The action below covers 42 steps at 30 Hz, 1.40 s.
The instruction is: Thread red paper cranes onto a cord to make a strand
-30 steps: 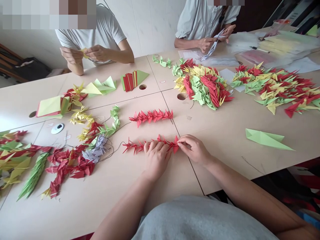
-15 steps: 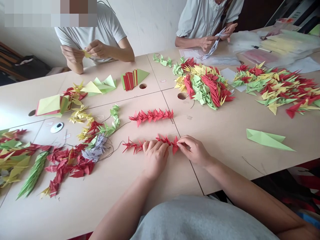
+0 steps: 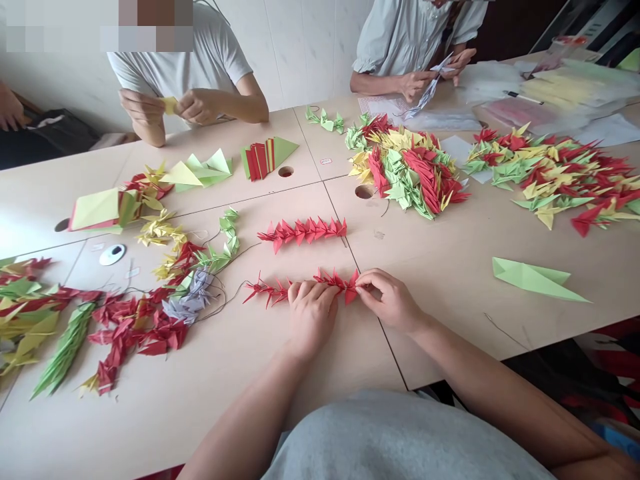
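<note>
A string of red paper cranes (image 3: 273,291) lies across the table in front of me. My left hand (image 3: 311,313) rests closed on its middle, fingers curled over the cranes. My right hand (image 3: 390,298) pinches the string's right end between thumb and fingers. A second red crane string (image 3: 303,231) lies parallel a little farther away. A thin dark thread (image 3: 225,303) trails from the held string's left end toward a heap of strung cranes (image 3: 145,320).
Piles of red, yellow and green cranes (image 3: 407,167) sit at the far right. A folded green paper (image 3: 535,279) lies to my right. Two people across the table fold paper. Folded sheets (image 3: 97,210) and strung cranes crowd the left side. The table edge (image 3: 450,373) runs near my right arm.
Both hands stay on the red crane string; the right fingers have shifted slightly at its end. The view moved a little.
</note>
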Each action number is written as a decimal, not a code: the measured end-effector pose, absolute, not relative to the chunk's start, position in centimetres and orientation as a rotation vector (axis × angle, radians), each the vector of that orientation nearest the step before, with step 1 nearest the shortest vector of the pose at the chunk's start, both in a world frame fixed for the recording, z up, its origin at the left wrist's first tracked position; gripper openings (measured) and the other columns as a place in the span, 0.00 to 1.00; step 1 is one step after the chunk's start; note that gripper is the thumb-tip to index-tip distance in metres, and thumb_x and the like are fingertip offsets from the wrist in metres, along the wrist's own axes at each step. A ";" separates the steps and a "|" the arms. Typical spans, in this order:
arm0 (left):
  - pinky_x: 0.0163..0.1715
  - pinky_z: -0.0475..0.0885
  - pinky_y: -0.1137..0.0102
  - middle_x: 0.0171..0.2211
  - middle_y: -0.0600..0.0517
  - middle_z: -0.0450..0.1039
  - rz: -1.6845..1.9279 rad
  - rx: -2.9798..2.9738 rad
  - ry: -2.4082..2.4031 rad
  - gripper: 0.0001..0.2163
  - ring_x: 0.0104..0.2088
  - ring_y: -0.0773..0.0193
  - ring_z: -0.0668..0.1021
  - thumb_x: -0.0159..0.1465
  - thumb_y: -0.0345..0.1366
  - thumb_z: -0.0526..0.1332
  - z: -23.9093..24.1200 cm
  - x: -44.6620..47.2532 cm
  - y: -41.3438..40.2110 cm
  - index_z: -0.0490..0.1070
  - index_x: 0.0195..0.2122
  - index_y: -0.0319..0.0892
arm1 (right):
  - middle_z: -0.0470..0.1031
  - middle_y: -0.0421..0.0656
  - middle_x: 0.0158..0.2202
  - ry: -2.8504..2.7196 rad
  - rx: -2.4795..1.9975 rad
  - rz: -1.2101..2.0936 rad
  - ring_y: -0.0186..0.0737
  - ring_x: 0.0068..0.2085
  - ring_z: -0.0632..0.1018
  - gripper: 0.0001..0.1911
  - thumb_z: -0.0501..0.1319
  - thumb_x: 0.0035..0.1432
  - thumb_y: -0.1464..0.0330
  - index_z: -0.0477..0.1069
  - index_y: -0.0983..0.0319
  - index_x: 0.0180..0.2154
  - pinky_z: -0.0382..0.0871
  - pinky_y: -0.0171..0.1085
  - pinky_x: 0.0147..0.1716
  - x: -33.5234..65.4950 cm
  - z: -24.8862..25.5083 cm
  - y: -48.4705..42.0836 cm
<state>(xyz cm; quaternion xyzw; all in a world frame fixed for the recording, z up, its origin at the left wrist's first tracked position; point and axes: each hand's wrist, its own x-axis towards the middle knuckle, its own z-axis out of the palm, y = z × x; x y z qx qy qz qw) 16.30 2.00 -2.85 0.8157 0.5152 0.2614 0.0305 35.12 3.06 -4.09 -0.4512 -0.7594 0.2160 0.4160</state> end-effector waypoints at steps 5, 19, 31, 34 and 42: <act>0.44 0.59 0.62 0.31 0.55 0.79 0.824 2.454 1.602 0.06 0.36 0.61 0.73 0.65 0.34 0.59 -2.6 16.4 2.1 0.76 0.36 0.46 | 0.75 0.44 0.34 -1.909 -1.109 0.576 0.39 0.35 0.77 0.06 0.56 0.60 0.75 0.67 0.58 0.34 0.74 0.37 0.32 35.0 -4.0 3.0; 0.44 0.59 0.62 0.33 0.56 0.80 0.848 2.480 1.394 0.07 0.37 0.61 0.72 0.67 0.33 0.58 -2.8 16.2 2.0 0.75 0.35 0.46 | 0.74 0.40 0.30 -1.949 -1.228 0.646 0.36 0.29 0.74 0.06 0.59 0.59 0.73 0.66 0.58 0.31 0.68 0.35 0.27 35.0 -4.3 2.9; 0.47 0.59 0.61 0.37 0.54 0.80 0.721 2.517 1.402 0.09 0.40 0.60 0.73 0.66 0.32 0.57 -2.3 16.3 1.9 0.76 0.40 0.48 | 0.76 0.42 0.31 -2.012 -1.192 0.524 0.40 0.34 0.76 0.07 0.59 0.58 0.75 0.71 0.58 0.37 0.71 0.39 0.34 34.8 -4.5 3.0; 0.47 0.60 0.60 0.37 0.53 0.80 0.708 2.514 1.395 0.09 0.41 0.59 0.73 0.64 0.29 0.57 -2.3 16.4 1.8 0.76 0.39 0.47 | 0.77 0.43 0.33 -2.025 -1.157 0.476 0.41 0.36 0.76 0.08 0.59 0.58 0.75 0.71 0.58 0.39 0.73 0.40 0.35 34.8 -4.4 3.1; 0.47 0.61 0.61 0.34 0.52 0.77 0.849 2.427 1.586 0.13 0.39 0.59 0.73 0.54 0.24 0.58 -2.5 16.4 2.0 0.71 0.39 0.44 | 0.76 0.42 0.31 -2.033 -1.140 0.477 0.40 0.34 0.75 0.06 0.59 0.59 0.75 0.72 0.59 0.34 0.72 0.39 0.34 34.8 -4.0 3.1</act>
